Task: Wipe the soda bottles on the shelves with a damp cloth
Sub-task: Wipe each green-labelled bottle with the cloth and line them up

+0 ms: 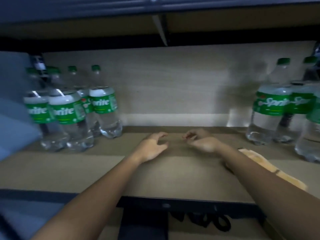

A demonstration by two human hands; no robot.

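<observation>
Both hands, left hand (152, 144) and right hand (202, 141), hover loosely curled and empty over the shelf (86, 167); seemingly between bottles; next, take up the cloth (270, 168) at four o'clock, then a bottle (103, 104) at nine.

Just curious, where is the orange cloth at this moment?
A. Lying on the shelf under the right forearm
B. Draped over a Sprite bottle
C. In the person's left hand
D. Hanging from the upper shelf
A. The orange cloth lies flat on the shelf, partly hidden by the right forearm, while the left hand and right hand both hover with loosely curled fingers, holding nothing.
</observation>
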